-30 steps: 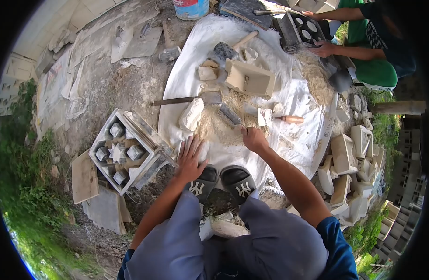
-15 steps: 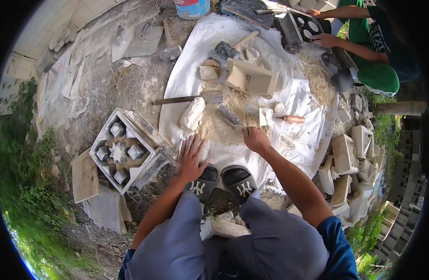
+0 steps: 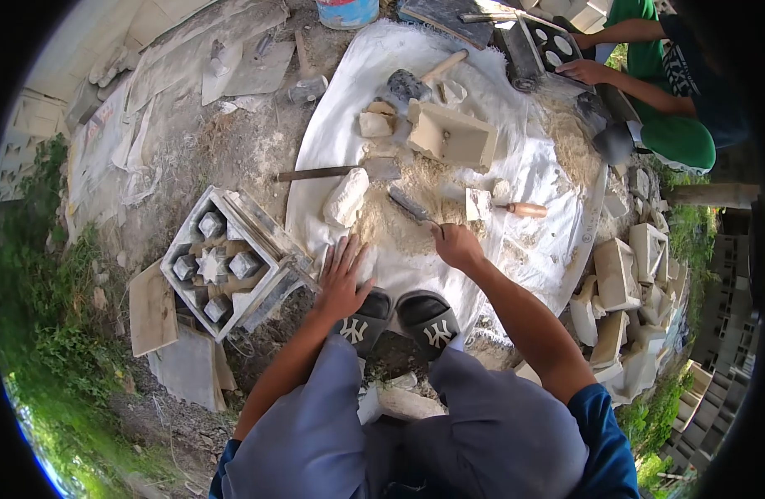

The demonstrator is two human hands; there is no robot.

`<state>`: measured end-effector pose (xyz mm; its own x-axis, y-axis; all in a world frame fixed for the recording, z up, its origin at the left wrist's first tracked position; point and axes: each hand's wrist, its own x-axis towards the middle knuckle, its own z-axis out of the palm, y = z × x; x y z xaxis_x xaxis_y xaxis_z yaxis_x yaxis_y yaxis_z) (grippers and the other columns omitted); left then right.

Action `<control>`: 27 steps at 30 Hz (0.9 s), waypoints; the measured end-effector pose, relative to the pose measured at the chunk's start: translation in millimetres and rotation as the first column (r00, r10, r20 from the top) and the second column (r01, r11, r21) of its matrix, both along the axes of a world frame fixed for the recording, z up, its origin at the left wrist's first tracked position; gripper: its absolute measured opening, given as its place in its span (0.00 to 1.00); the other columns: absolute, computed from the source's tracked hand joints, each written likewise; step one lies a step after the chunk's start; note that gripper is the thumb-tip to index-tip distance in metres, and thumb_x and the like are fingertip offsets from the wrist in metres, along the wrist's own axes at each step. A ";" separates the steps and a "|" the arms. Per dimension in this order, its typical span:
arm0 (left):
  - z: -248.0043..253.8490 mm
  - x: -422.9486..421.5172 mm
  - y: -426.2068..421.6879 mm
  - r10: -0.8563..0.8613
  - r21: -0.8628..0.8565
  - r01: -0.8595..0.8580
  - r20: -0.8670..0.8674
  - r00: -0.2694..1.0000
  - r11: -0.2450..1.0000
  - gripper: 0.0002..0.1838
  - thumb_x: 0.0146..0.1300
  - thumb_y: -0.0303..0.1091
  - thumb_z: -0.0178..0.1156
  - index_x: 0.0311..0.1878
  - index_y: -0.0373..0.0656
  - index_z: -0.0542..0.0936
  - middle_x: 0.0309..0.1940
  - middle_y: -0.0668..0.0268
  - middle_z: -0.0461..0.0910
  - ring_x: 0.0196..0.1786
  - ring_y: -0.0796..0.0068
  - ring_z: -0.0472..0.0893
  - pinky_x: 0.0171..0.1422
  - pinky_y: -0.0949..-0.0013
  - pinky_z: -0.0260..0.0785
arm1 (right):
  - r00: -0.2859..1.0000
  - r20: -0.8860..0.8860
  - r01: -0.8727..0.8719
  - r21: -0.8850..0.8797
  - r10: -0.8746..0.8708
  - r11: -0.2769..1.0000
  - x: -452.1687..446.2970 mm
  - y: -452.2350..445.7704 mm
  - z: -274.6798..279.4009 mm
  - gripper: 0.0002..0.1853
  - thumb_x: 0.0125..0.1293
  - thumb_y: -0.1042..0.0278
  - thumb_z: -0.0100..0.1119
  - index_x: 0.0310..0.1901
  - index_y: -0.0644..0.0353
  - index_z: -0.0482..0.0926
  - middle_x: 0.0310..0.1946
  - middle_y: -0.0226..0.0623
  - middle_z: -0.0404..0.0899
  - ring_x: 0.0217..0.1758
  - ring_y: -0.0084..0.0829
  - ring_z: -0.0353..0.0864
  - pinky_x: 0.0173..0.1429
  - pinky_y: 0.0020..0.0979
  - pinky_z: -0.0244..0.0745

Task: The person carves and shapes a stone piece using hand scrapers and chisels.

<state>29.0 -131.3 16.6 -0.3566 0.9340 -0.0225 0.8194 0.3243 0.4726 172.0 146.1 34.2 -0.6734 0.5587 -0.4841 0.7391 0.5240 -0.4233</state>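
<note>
My right hand (image 3: 460, 248) is closed around the handle of a trowel, whose narrow grey blade (image 3: 408, 204) lies at the pale sandy powder (image 3: 415, 237) on a white sheet (image 3: 316, 150). Fingers spread, my left hand (image 3: 342, 279) is pressed flat at the sheet's near edge, beside my sandal (image 3: 370, 314). Just beyond its fingertips is a rough white stone chunk (image 3: 346, 198). A small pale block (image 3: 478, 205) and a wooden-handled tool (image 3: 526, 209) lie to the right of the blade. Farther off sits a hollow, box-shaped cast block (image 3: 453, 137).
A framed mold with a star pattern (image 3: 213, 266) stands at left. Hollow blocks (image 3: 615, 274) are piled at right. A hammer (image 3: 409, 86) lies on the far sheet, near a blue bucket (image 3: 347, 12). Another person's hand (image 3: 584, 71) touches a dark mold (image 3: 549, 46) at upper right.
The trowel blade has shifted slightly left and away over the powder. My left hand stays in place. The whole view has tilted a little.
</note>
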 end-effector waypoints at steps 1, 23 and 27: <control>0.5 0.4 0.9 0.001 -0.018 -0.001 -0.003 1.000 1.000 0.42 0.75 0.52 0.58 0.85 0.42 0.59 0.87 0.50 0.50 0.89 0.47 0.47 0.91 0.43 0.36 | 1.000 0.001 -0.001 0.006 0.001 1.000 0.4 3.3 3.8 0.35 0.83 0.36 0.43 0.41 0.65 0.86 0.39 0.66 0.86 0.49 0.66 0.86 0.58 0.61 0.78; 0.6 -1.7 0.7 0.001 -0.012 -0.001 0.003 1.000 1.000 0.40 0.76 0.51 0.56 0.84 0.40 0.61 0.87 0.51 0.51 0.89 0.47 0.48 0.91 0.43 0.36 | 0.996 -0.072 -0.042 0.036 0.045 0.998 -3.1 4.5 3.4 0.33 0.82 0.38 0.47 0.42 0.63 0.87 0.35 0.63 0.87 0.43 0.66 0.87 0.52 0.59 0.80; 0.6 -3.1 -1.0 0.000 -0.037 0.000 -0.001 1.000 0.999 0.41 0.76 0.51 0.57 0.84 0.40 0.61 0.87 0.50 0.51 0.89 0.47 0.48 0.91 0.43 0.36 | 0.995 -0.096 -0.002 0.025 0.004 1.000 1.8 6.9 -0.5 0.30 0.82 0.39 0.48 0.44 0.61 0.88 0.36 0.61 0.87 0.45 0.65 0.87 0.54 0.59 0.80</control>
<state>25.9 -132.3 17.2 -0.3567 0.9325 -0.0568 0.8200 0.3417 0.4593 173.8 153.0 33.6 -0.7177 0.5674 -0.4036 0.6941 0.5371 -0.4792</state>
